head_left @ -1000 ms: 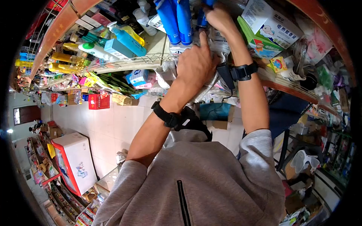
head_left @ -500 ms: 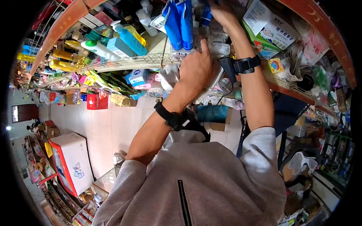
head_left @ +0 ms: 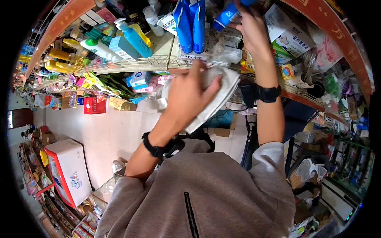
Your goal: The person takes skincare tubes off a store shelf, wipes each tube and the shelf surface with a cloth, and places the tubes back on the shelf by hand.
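My left hand (head_left: 184,93) is at the shelf's front edge, closed on a white cloth (head_left: 210,107). The cloth hangs under the palm, and its thumb and index finger are spread over it; the other fingers are hidden. Higher up on the right, my right hand (head_left: 252,29) grips a blue squeeze tube (head_left: 230,15), tilted with its cap end to the lower left. Two similar blue tubes (head_left: 190,27) stand upright side by side on the shelf, left of the held one. Clear plastic packaging (head_left: 226,55) lies below the right hand.
Pump bottles (head_left: 135,39) and other bottles crowd the shelf (head_left: 162,47) to the left, behind a low wire rail. White and green boxes (head_left: 293,39) stand to the right. A lower shelf carries packets (head_left: 139,81). A white and red freezer (head_left: 69,170) stands on the floor.
My left hand has drawn back down and left from the shelf edge, bringing more of the cloth into view. My right hand has shifted right and down, tilting the blue tube.
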`<action>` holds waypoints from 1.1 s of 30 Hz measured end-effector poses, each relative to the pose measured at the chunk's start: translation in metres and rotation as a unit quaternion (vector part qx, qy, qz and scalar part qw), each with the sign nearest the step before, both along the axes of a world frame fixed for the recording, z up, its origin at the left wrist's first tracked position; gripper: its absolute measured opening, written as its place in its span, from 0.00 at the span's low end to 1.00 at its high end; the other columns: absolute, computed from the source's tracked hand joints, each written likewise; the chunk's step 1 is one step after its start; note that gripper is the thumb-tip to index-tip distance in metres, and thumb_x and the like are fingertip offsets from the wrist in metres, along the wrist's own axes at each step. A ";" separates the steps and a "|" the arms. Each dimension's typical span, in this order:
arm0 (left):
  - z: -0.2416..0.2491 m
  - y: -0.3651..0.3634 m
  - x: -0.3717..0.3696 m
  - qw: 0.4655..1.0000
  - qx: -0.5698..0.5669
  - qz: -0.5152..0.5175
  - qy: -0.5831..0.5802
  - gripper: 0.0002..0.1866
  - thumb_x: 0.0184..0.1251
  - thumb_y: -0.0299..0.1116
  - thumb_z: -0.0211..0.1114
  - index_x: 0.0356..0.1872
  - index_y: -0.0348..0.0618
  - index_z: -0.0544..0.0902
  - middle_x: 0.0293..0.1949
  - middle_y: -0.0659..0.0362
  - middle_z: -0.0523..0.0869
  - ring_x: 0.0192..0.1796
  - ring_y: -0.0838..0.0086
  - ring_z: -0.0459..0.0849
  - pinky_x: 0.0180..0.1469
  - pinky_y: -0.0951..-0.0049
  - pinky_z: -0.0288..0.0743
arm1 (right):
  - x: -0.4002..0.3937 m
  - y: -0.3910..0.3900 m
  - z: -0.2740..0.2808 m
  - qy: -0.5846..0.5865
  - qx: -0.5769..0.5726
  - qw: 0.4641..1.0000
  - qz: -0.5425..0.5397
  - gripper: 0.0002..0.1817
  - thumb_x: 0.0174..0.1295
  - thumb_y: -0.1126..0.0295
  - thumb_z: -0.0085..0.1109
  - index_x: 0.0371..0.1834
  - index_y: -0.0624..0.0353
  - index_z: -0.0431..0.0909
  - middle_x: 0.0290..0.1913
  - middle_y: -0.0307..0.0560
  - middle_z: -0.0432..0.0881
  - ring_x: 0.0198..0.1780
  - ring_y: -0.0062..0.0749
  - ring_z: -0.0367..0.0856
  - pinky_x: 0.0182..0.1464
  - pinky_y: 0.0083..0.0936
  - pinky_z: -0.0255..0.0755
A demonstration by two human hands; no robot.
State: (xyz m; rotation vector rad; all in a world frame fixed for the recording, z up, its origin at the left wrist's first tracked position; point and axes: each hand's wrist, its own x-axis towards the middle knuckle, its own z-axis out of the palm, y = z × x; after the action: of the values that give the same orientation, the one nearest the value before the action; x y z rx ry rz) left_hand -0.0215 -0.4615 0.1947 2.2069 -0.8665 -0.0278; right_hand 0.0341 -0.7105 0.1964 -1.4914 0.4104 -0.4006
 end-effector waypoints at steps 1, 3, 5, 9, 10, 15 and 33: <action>0.004 0.010 -0.003 0.997 -0.022 0.037 0.059 0.20 0.63 0.44 0.71 0.44 0.37 0.81 0.16 0.53 0.81 0.19 0.67 0.83 0.25 0.66 0.74 | -0.001 -0.013 -0.019 -0.020 0.049 0.998 0.032 0.33 0.71 0.49 0.54 0.74 0.55 0.65 0.71 0.58 0.70 0.71 0.40 0.69 0.70 0.35 0.61; -0.004 0.036 0.002 0.985 -0.079 0.048 0.144 0.17 0.66 0.41 0.68 0.41 0.33 0.82 0.21 0.55 0.84 0.23 0.71 0.84 0.27 0.68 0.76 | -0.025 0.031 0.015 -0.151 0.061 0.986 -0.047 0.18 0.67 0.55 0.63 0.47 0.58 0.80 0.41 0.44 0.84 0.42 0.34 0.85 0.46 0.36 0.79; -0.052 0.070 0.014 0.935 -0.203 0.060 0.285 0.15 0.70 0.37 0.65 0.42 0.31 0.83 0.29 0.57 0.87 0.29 0.77 0.84 0.33 0.73 0.78 | -0.041 0.032 0.008 -0.136 0.067 0.987 -0.043 0.16 0.70 0.57 0.61 0.50 0.57 0.78 0.46 0.42 0.82 0.47 0.30 0.82 0.48 0.33 0.75; -0.080 0.107 0.014 0.684 -0.408 0.106 0.595 0.21 0.77 0.45 0.57 0.60 0.39 0.78 0.51 0.55 0.84 0.48 0.71 0.84 0.50 0.69 0.81 | -0.076 0.061 0.009 -0.107 0.065 0.991 -0.048 0.15 0.73 0.59 0.57 0.52 0.58 0.76 0.49 0.40 0.80 0.50 0.26 0.78 0.53 0.31 0.72; -0.049 0.108 0.000 0.622 -0.475 0.072 0.618 0.25 0.77 0.48 0.56 0.65 0.41 0.74 0.58 0.53 0.81 0.55 0.68 0.83 0.57 0.65 0.80 | -0.084 0.071 0.005 -0.094 0.058 0.992 -0.054 0.15 0.73 0.59 0.57 0.52 0.58 0.76 0.48 0.41 0.80 0.50 0.26 0.78 0.53 0.31 0.72; -0.107 0.184 0.009 0.921 -0.239 -0.078 0.299 0.33 0.78 0.44 0.56 0.76 0.42 0.56 0.73 0.53 0.65 0.73 0.64 0.67 0.74 0.65 0.66 | -0.114 0.178 0.011 -0.138 0.100 0.985 -0.029 0.14 0.74 0.64 0.56 0.53 0.63 0.75 0.49 0.44 0.80 0.51 0.31 0.80 0.55 0.38 0.76; -0.080 0.338 0.042 0.641 -0.567 0.161 0.492 0.15 0.78 0.43 0.53 0.41 0.43 0.80 0.32 0.66 0.78 0.33 0.83 0.73 0.36 0.77 0.66 | -0.088 0.495 -0.036 -0.105 -0.162 0.981 0.019 0.14 0.65 0.72 0.67 0.50 0.67 0.79 0.50 0.48 0.84 0.47 0.24 0.81 0.49 0.21 0.75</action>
State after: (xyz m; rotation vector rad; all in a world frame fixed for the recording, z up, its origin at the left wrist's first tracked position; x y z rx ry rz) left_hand 0.0205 -0.1236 0.1150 0.8058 0.2091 -0.3710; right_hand -0.0535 -0.2154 0.1602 -1.7477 0.1520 -0.6112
